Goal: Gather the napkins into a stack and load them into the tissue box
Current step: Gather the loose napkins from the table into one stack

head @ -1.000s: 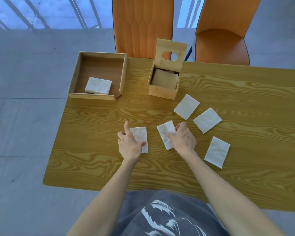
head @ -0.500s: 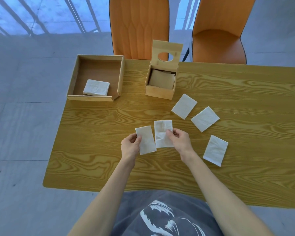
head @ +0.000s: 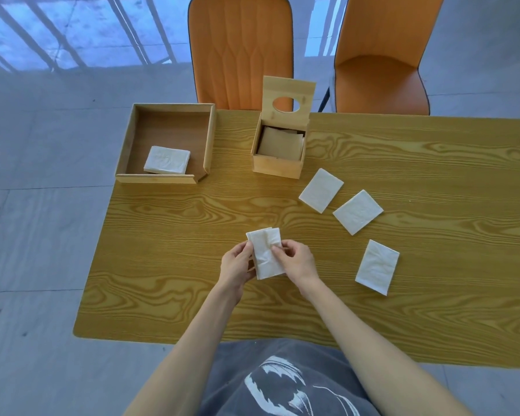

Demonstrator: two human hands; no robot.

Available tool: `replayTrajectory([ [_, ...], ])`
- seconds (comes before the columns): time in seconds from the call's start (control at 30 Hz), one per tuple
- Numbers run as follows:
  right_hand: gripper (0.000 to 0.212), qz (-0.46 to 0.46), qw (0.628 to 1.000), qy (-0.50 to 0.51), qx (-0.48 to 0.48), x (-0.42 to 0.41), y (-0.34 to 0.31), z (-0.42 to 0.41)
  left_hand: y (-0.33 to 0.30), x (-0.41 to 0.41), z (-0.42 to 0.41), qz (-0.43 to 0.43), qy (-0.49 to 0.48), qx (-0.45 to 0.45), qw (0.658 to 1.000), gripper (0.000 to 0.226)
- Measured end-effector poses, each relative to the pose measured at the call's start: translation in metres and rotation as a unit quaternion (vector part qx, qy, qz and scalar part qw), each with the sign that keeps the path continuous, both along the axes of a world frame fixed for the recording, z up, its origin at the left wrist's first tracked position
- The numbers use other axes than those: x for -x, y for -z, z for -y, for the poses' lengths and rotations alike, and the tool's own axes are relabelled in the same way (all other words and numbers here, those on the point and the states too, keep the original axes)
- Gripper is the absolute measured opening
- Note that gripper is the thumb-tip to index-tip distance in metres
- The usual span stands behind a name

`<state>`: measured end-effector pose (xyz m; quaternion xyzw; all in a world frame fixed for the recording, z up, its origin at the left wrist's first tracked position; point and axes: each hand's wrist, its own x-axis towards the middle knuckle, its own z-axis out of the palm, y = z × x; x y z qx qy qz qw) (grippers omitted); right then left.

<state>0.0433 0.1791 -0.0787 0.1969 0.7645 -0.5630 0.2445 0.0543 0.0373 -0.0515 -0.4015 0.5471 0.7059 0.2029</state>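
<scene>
Two white napkins (head: 265, 253) overlap in a small stack above the table's near middle. My left hand (head: 235, 265) holds the stack's left edge and my right hand (head: 297, 261) pinches its right side. Three more napkins lie flat to the right: one (head: 321, 190) close to the box, one (head: 357, 211) beyond it, one (head: 377, 267) nearest me. The wooden tissue box (head: 276, 167) stands at the table's far middle with its holed lid (head: 288, 99) swung upright; brownish paper lies inside.
A shallow wooden tray (head: 209, 139) at the far left corner holds a folded pile of napkins (head: 167, 160). Two orange chairs (head: 242, 49) stand behind the wooden table (head: 433, 175). The table's left edge drops to a grey tiled floor.
Both hands lifted a napkin each off the table and brought them together; the two napkins now overlap as one stack between my hands.
</scene>
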Motion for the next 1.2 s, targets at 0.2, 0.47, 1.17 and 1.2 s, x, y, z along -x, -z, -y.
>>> replayTrajectory([
  [0.2,0.020,-0.049,0.994,-0.036,-0.088,-0.002,-0.004,-0.008,0.001,-0.001,-0.012,-0.020,0.037,-0.014,0.999,0.023],
  [0.47,0.029,-0.087,0.981,0.023,-0.174,-0.014,-0.017,-0.052,0.007,-0.005,-0.050,-0.026,0.077,0.028,0.996,0.017],
  [1.17,0.053,0.059,0.908,0.250,-0.330,-0.047,-0.012,-0.144,0.007,-0.004,-0.089,-0.006,0.185,0.008,0.983,0.016],
  [1.2,0.048,0.057,0.909,0.244,-0.333,-0.045,-0.012,-0.144,0.007,-0.004,-0.087,-0.007,0.183,0.010,0.983,0.017],
])
